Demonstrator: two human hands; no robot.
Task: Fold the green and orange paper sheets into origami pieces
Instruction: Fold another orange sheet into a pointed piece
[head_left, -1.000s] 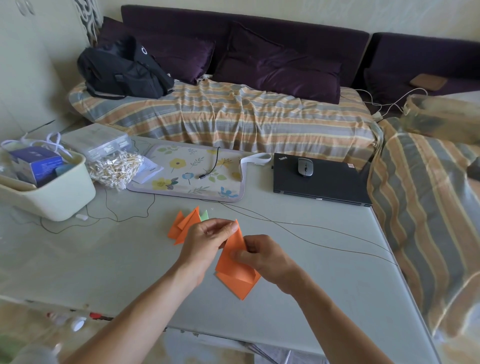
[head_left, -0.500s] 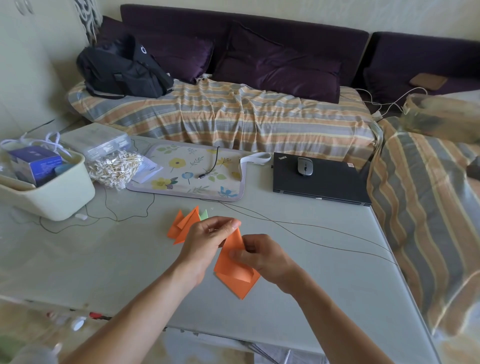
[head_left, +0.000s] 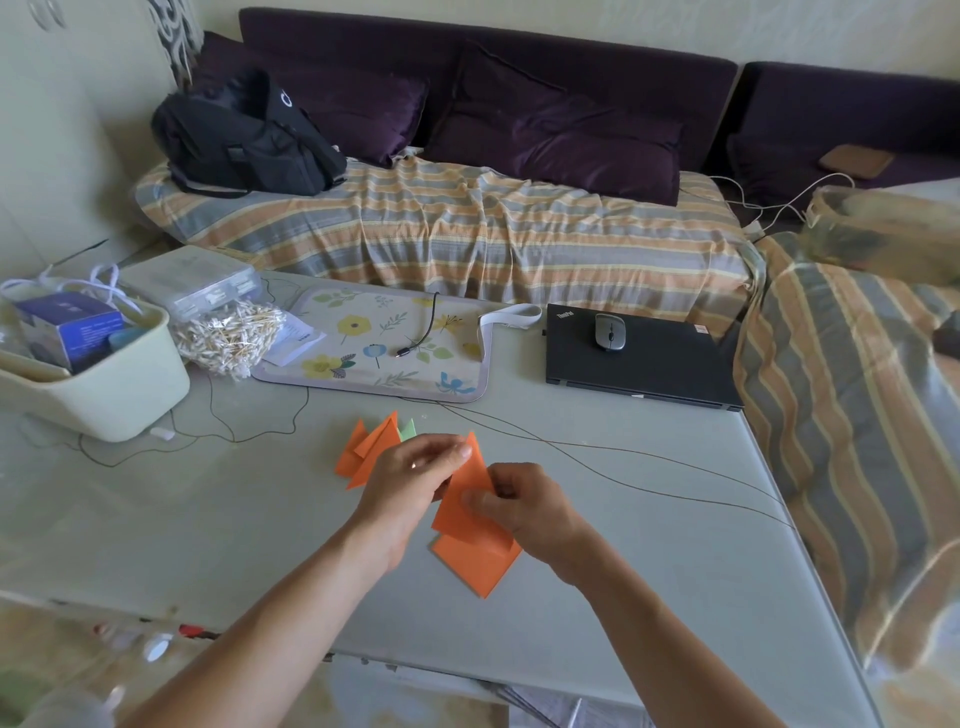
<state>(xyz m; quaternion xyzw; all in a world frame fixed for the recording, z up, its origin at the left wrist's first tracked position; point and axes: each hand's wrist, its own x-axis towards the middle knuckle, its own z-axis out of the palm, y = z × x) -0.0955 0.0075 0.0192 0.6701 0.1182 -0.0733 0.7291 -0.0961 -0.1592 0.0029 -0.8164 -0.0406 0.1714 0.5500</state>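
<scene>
While both hands work above the pale table (head_left: 208, 519), the orange paper sheet (head_left: 475, 545), partly folded, sits between them, just above the table's near-centre area. L hand (head_left: 410, 483) pinches the sheet's upper pointed tip w/ thumb and fingertips. R hand (head_left: 524, 506) grips the sheet's mid section, thumb on the front face, fingers curled behind. Lower corner of the sheet points down toward the table's near edge; contact w/ the surface cannot be told. Folded orange pieces (head_left: 366, 452) lie on the table just beyond the L hand, w/ a green piece (head_left: 408, 429) showing behind them. Further back: floral mat (head_left: 363, 343), closed black laptop (head_left: 654, 369) w/ a mouse (head_left: 609, 332) on its lid, cream bin (head_left: 104, 384) at far L
</scene>
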